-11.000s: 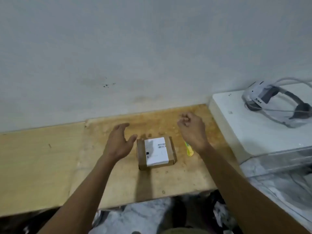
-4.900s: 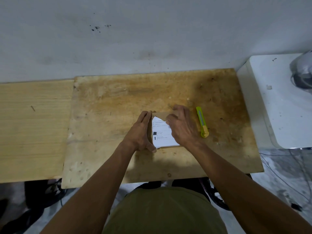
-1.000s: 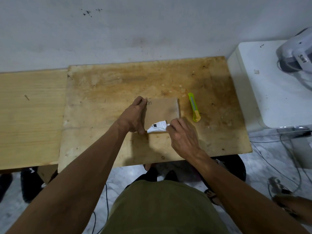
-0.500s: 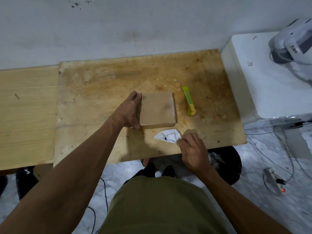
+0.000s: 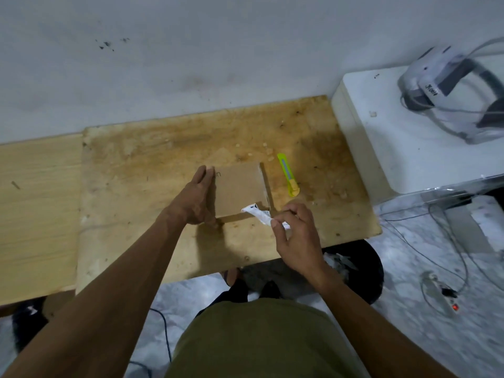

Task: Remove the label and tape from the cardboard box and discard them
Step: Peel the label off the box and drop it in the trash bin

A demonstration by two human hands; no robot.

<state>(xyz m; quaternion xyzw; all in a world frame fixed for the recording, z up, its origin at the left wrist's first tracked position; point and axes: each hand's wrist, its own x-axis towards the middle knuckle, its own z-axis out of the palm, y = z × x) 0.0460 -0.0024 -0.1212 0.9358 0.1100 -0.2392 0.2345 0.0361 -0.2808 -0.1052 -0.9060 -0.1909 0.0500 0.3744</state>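
Label [image 5: 257, 214], seemingly crumpled, in right hand [image 5: 297, 238] beside box [image 5: 240, 189]

surface: stained plywood board [image 5: 163, 159] | on it: cardboard box [image 5: 240, 189], yellow-green utility knife [image 5: 288, 174] just right of box

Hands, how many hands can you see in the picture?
2. The left hand rests against the left side of the cardboard box. The right hand pinches the crumpled white label by the box's near right corner.

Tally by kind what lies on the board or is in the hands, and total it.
box: 1
label: 1, pinched in the right hand
knife: 1
Total: 3
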